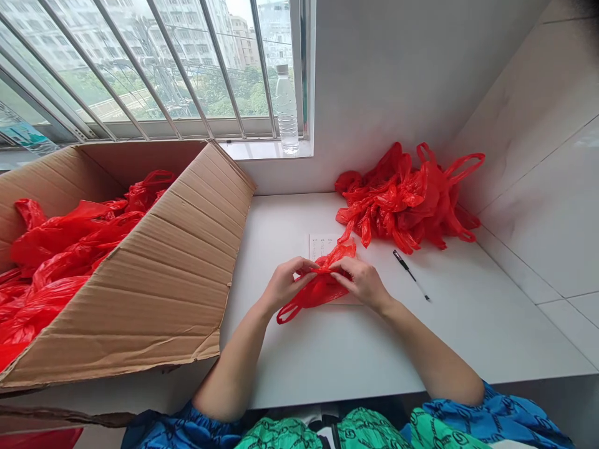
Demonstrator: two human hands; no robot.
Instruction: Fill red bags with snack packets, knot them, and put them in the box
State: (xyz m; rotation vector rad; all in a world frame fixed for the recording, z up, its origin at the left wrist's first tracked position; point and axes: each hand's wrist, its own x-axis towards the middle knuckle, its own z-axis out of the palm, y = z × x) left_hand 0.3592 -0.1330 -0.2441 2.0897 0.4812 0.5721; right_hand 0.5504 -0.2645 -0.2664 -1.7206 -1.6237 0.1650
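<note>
A red plastic bag is stretched between my two hands, over a sheet of printed paper on the white table. My left hand pinches the bag near its middle from the left side. Opposite it, my right hand pinches the same bag between thumb and fingers. One looped handle hangs toward the table's front, below my left hand. The bag covers much of the paper. To the right of my right hand lies a black pen.
A heap of red plastic bags lies at the back right against the wall. On the left stands a big open cardboard box filled with red bags. A clear water bottle is on the sill by the barred window.
</note>
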